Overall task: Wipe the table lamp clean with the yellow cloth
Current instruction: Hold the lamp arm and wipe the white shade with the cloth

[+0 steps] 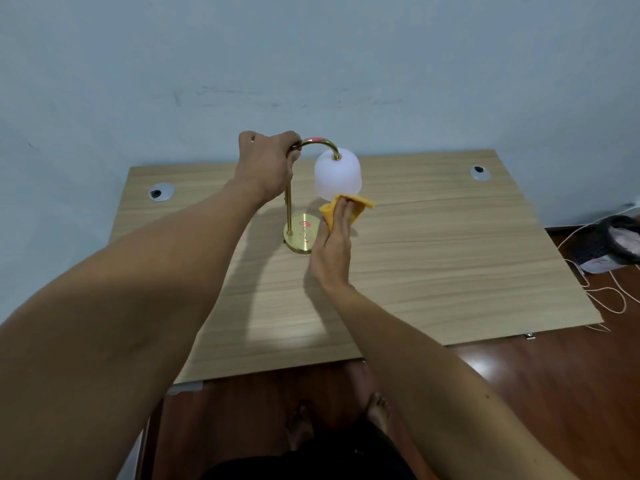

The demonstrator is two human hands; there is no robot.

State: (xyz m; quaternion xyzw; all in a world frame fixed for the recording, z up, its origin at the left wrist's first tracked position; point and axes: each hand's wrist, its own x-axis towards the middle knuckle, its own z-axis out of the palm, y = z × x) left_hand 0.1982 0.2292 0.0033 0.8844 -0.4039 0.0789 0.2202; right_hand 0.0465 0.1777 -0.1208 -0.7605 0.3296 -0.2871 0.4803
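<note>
A table lamp stands on the wooden table (433, 254): a round gold base (300, 237), a thin gold stem, a curved gold neck and a white frosted shade (337, 176) hanging from it. My left hand (266, 166) is closed around the top of the stem where the neck bends. My right hand (332, 247) holds the yellow cloth (346, 207) up against the lower front rim of the shade, fingers flat on the cloth. Part of the stem is hidden behind my left wrist.
Two round cable grommets sit in the tabletop, one at the back left (161, 192) and one at the back right (479, 173). A pale wall stands right behind the table. A dark bag (613, 244) and loose cords lie on the floor at right.
</note>
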